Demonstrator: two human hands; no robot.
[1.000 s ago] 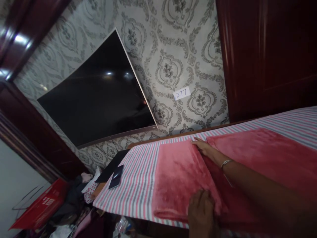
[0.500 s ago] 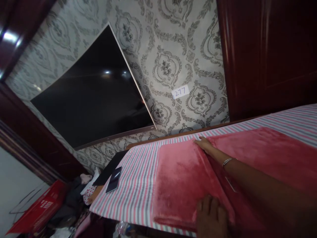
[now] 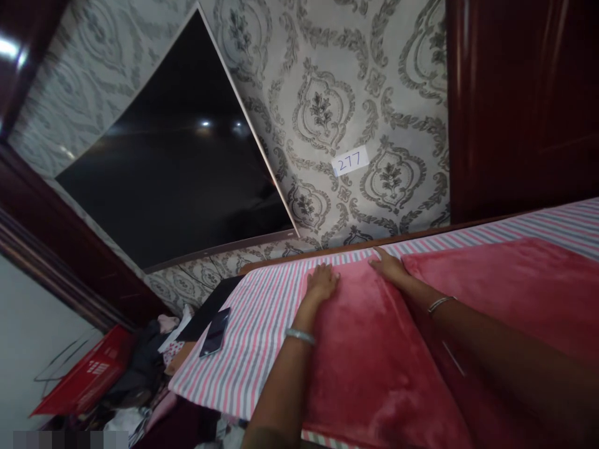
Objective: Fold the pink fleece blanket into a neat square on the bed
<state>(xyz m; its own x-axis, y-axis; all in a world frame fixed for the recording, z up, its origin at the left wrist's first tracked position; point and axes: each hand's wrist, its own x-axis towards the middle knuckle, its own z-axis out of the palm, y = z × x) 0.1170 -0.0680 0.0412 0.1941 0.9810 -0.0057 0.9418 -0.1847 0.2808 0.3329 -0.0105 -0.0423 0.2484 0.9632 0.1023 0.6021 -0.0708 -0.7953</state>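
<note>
i see the pink blanket folded on the striped sheet of the bed. left hand flat, fingers spread, on its far left corner; right hand flat on the far edge. phone beyond, tv on the wall.

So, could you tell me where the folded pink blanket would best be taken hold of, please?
Probably at its two far corners. The pink blanket lies flat on the striped sheet, with the left hand and right hand already resting palm-down near that far edge. Coming from above, pinch the edge at each corner; the flat middle offers nothing to grip.
</note>
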